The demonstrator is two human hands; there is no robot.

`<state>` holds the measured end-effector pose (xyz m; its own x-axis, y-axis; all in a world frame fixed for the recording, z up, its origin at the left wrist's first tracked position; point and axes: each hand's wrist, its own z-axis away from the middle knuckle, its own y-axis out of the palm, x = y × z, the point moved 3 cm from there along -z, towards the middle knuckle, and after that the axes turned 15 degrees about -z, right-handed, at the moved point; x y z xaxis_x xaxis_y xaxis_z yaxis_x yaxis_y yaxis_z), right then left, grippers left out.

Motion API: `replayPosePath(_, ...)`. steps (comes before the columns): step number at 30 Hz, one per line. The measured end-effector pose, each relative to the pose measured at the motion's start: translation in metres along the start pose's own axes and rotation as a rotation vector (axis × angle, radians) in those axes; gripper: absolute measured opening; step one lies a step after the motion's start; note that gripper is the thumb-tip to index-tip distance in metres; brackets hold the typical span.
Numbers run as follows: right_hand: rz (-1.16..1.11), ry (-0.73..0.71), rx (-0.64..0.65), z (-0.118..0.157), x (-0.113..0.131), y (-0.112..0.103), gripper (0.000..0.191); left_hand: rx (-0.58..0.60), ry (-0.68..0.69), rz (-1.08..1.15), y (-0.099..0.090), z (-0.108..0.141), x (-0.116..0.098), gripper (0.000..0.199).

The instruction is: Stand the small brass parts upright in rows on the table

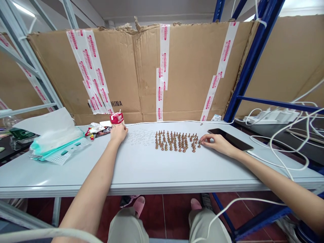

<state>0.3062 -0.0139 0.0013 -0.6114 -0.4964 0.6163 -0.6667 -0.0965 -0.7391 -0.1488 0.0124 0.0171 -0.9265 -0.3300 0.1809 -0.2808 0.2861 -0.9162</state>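
My left hand point(118, 132) is closed around the lower part of a small red-and-white carton point(116, 118) with a straw, at the back left of the table. My right hand point(211, 141) has its fingertips pinched at a small brass-coloured piece at the right end of a group. Several such brass-coloured pieces point(174, 141) stand upright in rows at the middle of the white table point(152, 172). Between them and my left hand lie several small clear pieces point(140, 136), too small to make out.
A black phone or tablet point(230, 139) lies beyond my right wrist. White cables point(283, 158) loop at the right. Crumpled wrappers point(98, 130) and papers with teal packets point(55, 141) lie at the left. Taped cardboard point(189, 74) stands behind.
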Motion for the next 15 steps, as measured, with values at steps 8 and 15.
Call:
replayPosePath(8, 0.077, -0.019, 0.008, 0.001, 0.001, 0.001, 0.03, 0.005, 0.013, 0.005, 0.001, -0.001, 0.0, 0.032)
replayPosePath(15, 0.148, 0.021, 0.005, 0.003, 0.01, 0.001, 0.03, 0.023, 0.008, 0.008, 0.0, -0.001, 0.0, 0.031)
